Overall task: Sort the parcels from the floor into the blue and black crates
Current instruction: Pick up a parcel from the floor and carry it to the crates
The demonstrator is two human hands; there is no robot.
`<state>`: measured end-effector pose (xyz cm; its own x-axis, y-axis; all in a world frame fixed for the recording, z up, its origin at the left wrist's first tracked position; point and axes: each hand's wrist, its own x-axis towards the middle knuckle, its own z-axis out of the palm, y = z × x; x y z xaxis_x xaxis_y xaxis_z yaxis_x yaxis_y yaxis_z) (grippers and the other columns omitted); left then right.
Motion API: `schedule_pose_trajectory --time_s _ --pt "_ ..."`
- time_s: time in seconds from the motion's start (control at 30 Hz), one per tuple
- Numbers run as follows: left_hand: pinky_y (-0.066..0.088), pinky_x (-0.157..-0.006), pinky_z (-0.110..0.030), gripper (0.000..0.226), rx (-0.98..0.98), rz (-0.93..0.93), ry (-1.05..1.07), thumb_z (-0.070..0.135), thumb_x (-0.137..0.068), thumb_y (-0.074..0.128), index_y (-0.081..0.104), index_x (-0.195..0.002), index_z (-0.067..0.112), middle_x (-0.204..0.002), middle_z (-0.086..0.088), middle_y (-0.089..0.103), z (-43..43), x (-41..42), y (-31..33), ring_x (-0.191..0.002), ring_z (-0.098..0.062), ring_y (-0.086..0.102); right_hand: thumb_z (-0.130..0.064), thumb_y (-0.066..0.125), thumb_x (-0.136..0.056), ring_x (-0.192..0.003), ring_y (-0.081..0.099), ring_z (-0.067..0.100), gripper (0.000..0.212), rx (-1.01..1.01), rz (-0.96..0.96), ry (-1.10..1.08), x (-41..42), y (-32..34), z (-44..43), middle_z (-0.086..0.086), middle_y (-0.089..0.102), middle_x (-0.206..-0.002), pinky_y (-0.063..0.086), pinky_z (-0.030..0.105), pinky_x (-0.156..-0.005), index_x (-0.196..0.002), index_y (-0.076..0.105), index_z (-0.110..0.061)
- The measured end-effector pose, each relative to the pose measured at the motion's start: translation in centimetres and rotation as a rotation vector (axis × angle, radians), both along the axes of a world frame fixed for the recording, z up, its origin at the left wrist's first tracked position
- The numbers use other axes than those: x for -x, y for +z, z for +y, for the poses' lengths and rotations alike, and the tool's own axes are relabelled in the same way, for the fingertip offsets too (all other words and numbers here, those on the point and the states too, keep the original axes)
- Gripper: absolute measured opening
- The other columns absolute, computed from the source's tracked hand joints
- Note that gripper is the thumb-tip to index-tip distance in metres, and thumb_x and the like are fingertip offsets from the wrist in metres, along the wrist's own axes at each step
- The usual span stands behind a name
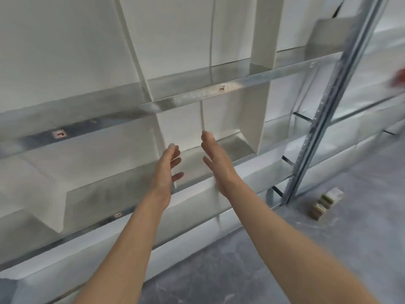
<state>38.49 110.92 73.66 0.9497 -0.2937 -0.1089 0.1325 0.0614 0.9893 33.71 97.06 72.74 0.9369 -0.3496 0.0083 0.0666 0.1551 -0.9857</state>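
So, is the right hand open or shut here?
Open: the right hand has straight fingers and holds nothing, stretched out toward the shelf.

Both bare arms reached forward toward a metal shelf rack (197,93). The left hand (168,170) and right hand (215,160) were held near each other, palms facing, fingers loosely straight, holding nothing. Behind them stood a white wall (65,40). To the right a rack upright (324,110) rose from the grey floor (274,249), with small stacked blocks (326,202) near its foot.
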Motion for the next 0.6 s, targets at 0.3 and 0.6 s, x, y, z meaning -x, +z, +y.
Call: schedule_pose_trajectory --time_s 0.3,0.6 --pt "0.052 -0.096 -0.039 0.043 -0.069 0.019 -0.381 0.058 -0.101 0.047 0.066 -0.126 0.029 -0.13 0.011 0.065 -17.3 3.9 -1.5 -0.123 -0.009 0.059 -0.077 0.042 -0.099 -0.152 0.034 0.006 0.072 -0.053 0.063 -0.348 8.1 -2.7 -14.3 -0.021 0.035 -0.166 0.026 0.044 -0.128 -0.161 0.037 -0.041" --pt "0.048 -0.1 -0.04 0.034 -0.12 0.09 -0.817 0.049 -0.104 0.045 0.07 -0.113 0.028 -0.115 0.015 0.071 -31.0 9.2 -4.7 -0.115 -0.005 0.061 -0.077 0.043 -0.099 -0.142 0.045 0.002 0.063 -0.127 0.17 -0.78 16.4 -5.3 -22.6 -0.02 0.049 -0.15 0.032 0.039 -0.124 -0.151 0.05 -0.042"
